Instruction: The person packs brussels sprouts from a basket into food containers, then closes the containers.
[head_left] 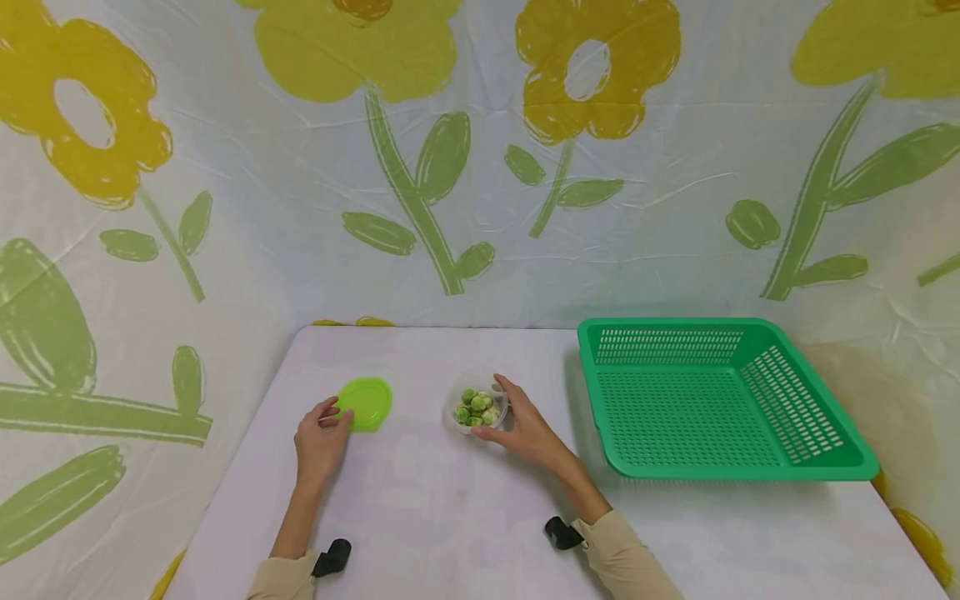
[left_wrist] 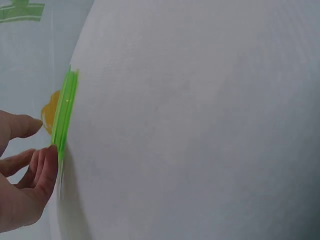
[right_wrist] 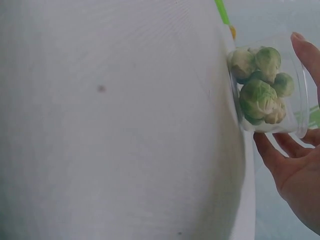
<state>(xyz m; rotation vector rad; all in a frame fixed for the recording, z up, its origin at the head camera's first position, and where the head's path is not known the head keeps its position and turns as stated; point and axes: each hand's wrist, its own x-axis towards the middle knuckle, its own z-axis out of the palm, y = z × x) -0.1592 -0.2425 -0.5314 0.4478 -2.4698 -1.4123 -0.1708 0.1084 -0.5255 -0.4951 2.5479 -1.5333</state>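
A clear plastic cup [head_left: 452, 414] with several Brussels sprouts [head_left: 476, 407] inside stands on the white table. My right hand [head_left: 528, 429] is around its right side, fingers and thumb curved against the cup; in the right wrist view a fingertip [right_wrist: 262, 142] meets the cup wall. To the left, a bright green round lid [head_left: 367, 402] lies on the table. Beside it is my left hand [head_left: 322, 442], fingers loosely bent. In the left wrist view a fingertip [left_wrist: 51, 152] is at the lid's edge [left_wrist: 65, 110], while the thumb stays apart from it.
A large green plastic basket [head_left: 675, 468] with perforated sides stands at the right of the table [head_left: 442, 517]. Behind the table hangs a pale cloth [head_left: 300, 217] printed with flowers. A black wrist camera [head_left: 332, 557] sits by each sleeve.
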